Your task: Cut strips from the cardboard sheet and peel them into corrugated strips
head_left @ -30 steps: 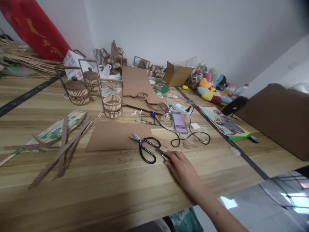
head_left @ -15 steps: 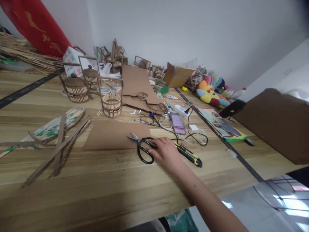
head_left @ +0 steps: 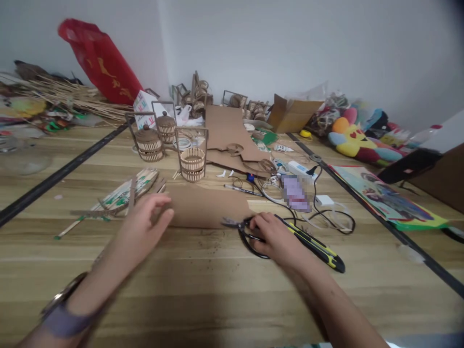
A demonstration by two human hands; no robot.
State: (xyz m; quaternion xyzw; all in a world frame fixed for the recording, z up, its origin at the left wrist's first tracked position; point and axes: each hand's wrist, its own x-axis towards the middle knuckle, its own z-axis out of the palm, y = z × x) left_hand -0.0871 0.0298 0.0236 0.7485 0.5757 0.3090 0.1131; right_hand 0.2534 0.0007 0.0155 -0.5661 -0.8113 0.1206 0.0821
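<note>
My right hand (head_left: 273,237) is closed round the handles of black-handled scissors (head_left: 250,237), whose blades point left over the edge of a flat brown cardboard piece (head_left: 208,208). At the cardboard's left end my left hand (head_left: 147,220) hovers with thumb and fingers apart and nothing between them. Behind and partly under it lie brown strips (head_left: 131,193) and a green-and-white packet of sticks (head_left: 118,193). A yellow-and-black utility knife (head_left: 319,246) rests just right of my right hand. Beyond the cardboard stands a small open slatted bucket (head_left: 193,165) with a tall handle.
Two lidded buckets (head_left: 149,144) stand at the back left. A phone (head_left: 295,193), white and black cables (head_left: 339,222) and a pen (head_left: 243,190) lie behind my right hand. Picture sheets (head_left: 384,193) lie at the right, and a cardboard box (head_left: 292,113) is by the wall.
My left hand has come into view from the lower left, over the strips. My right hand has closed on the scissors' handles. The view has turned left, so objects appear farther right.
</note>
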